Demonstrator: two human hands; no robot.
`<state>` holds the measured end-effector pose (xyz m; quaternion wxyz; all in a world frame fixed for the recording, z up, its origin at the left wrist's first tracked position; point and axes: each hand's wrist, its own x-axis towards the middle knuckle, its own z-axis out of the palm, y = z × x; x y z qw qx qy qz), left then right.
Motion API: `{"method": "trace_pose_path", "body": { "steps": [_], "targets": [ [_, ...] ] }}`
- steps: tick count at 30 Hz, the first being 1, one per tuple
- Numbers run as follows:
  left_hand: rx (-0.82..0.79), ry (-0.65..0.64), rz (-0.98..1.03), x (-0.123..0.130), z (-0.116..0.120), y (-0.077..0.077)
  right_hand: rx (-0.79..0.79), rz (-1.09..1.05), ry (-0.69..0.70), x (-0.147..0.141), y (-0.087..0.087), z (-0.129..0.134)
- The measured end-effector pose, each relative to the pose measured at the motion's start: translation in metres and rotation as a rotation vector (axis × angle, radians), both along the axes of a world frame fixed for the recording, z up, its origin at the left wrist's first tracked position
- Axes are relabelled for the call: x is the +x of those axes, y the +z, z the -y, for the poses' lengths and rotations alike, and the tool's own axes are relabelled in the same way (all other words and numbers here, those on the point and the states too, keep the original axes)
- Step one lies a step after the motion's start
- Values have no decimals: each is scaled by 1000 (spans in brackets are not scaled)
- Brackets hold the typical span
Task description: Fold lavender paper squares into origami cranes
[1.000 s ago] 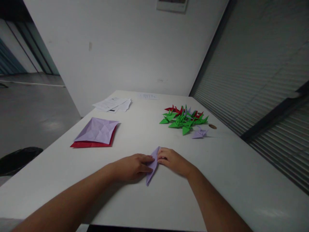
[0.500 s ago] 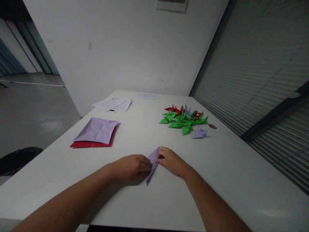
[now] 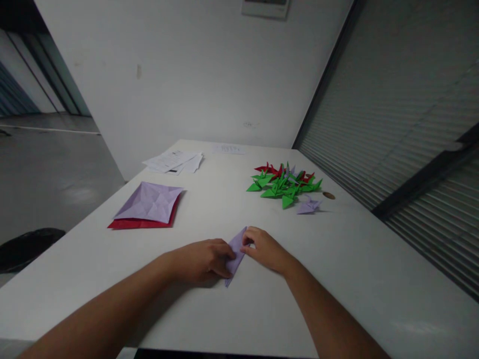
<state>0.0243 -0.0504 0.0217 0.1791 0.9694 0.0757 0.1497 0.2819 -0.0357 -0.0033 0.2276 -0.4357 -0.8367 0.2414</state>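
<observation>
A folded piece of purple origami paper [image 3: 235,250] lies on the white table in front of me, narrow and pointed at both ends. My left hand [image 3: 208,260] rests on its left side, with thumb and fingers closed on that edge. On the right, my right hand [image 3: 264,249] pinches the paper's edge near the upper tip between thumb and fingers. Part of the paper is hidden under my left fingers.
Several green and red paper cranes [image 3: 283,185] are heaped at the back right, with a purple crane [image 3: 309,205] and a brown disc [image 3: 329,195] beside them. Creased purple sheets [image 3: 151,202] lie over red paper [image 3: 140,225] at left. Printed sheets [image 3: 174,161] lie farther back.
My left thumb and fingers have shifted slightly down along the paper, uncovering more of its middle. My right hand keeps its pinch in nearly the same place.
</observation>
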Motion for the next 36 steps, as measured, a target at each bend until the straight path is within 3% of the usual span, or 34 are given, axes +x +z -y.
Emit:
{"method": "trace_pose_path", "body": {
  "steps": [15,25,30,36],
  "targets": [
    [-26,-47,-54,-1,1,5,44,37,24,-1,6,1],
    [-210,-108,-44,0,4,11,176,51,173,3,7,3],
    [-31,19,-69,-6,0,12,230,86,236,5,9,3],
    [196,366,-239,-12,-7,12,242,129,226,5,18,10]
  ]
}}
